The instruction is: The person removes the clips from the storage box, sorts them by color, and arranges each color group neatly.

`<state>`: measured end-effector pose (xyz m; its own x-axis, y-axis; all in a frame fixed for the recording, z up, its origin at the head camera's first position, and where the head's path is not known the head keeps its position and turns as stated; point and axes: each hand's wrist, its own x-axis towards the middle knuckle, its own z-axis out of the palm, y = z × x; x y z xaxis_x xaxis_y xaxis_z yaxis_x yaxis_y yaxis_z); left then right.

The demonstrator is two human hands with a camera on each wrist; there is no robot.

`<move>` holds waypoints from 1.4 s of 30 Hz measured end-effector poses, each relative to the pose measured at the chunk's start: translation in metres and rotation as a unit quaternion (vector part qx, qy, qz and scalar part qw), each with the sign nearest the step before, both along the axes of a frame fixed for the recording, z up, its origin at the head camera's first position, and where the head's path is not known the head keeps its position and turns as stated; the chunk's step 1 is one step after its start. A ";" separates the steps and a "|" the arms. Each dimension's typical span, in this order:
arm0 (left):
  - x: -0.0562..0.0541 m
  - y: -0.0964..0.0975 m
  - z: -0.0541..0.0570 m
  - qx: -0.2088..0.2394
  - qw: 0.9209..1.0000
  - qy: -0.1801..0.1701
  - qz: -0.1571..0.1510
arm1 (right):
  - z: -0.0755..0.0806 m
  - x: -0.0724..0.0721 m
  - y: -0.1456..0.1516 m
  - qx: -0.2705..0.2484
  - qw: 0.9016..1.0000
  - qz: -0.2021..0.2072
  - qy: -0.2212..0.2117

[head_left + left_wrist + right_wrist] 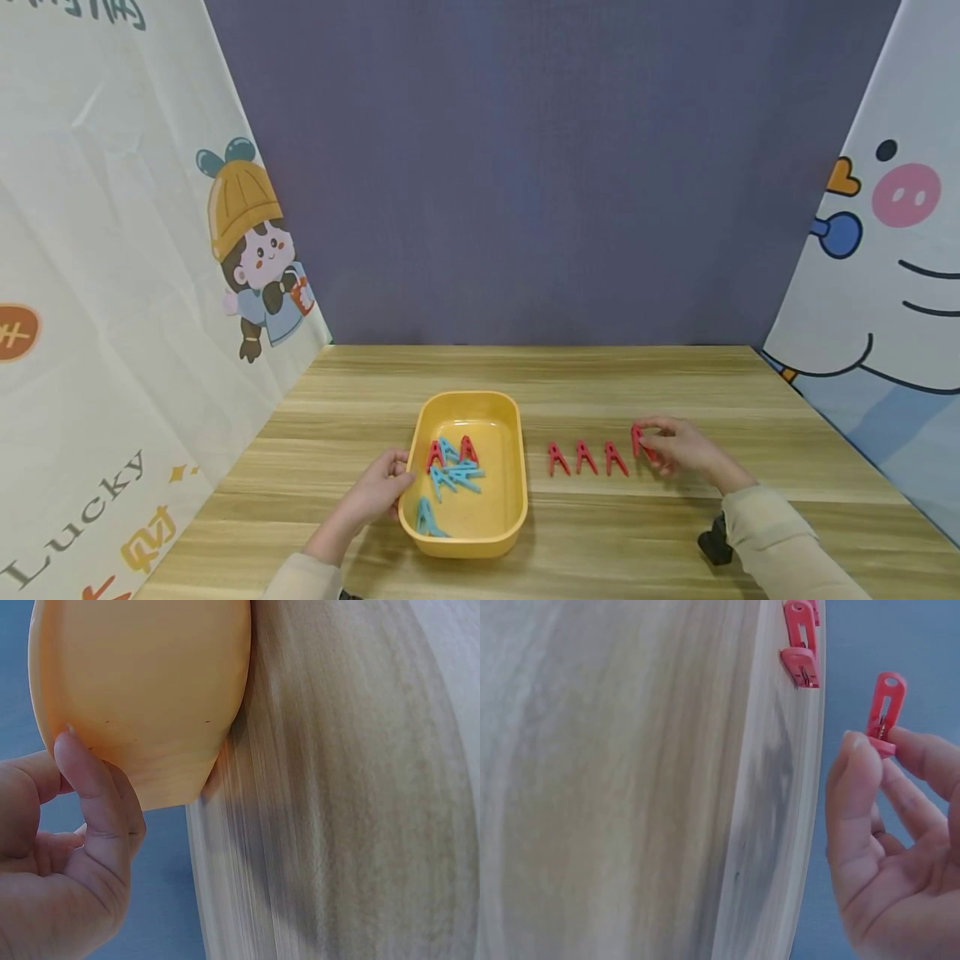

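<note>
My left hand (pixel 378 482) pinches the left rim of a yellow plastic tray (pixel 468 547), thumb and fingers on either side of the wall, also visible in the left wrist view. Inside the tray lie two red clothespins (pixel 468 450) and several light-blue clothespins (pixel 426 518). To the tray's right, my right hand (pixel 677 447) pinches a red clothespin (pixel 889 705) between thumb and fingers; in the right wrist view it appears raised off the table. Three red clothespins (pixel 586 457) lie in a row on the tabletop, just left of that hand.
The wood-grain table (pixel 600 550) ends at a dark blue-grey curtain (pixel 525 183) at the back. Printed cartoon sheets hang at the left (pixel 112 250) and right (pixel 907 317). A small black object (pixel 716 540) shows by the right sleeve.
</note>
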<state>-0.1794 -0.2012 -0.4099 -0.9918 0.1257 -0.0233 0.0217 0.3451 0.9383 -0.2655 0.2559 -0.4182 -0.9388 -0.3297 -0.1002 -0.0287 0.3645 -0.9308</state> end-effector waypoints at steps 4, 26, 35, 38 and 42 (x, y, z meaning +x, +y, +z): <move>0.000 0.000 0.001 -0.002 1.000 -0.002 -0.004 | -0.002 0.000 0.000 0.007 1.000 -0.010 -0.008; -0.001 0.000 0.001 -0.003 1.000 0.000 -0.008 | -0.013 -0.001 0.001 0.033 0.998 -0.041 -0.028; 0.001 0.001 0.001 -0.007 1.000 0.003 -0.003 | -0.017 -0.002 0.000 0.030 0.999 -0.020 -0.028; 0.000 0.000 0.001 -0.009 1.000 0.000 -0.004 | -0.017 -0.002 -0.002 0.044 0.999 -0.019 -0.021; -0.001 0.000 0.001 -0.008 1.000 -0.001 -0.007 | -0.016 -0.001 -0.006 0.069 0.997 -0.021 -0.011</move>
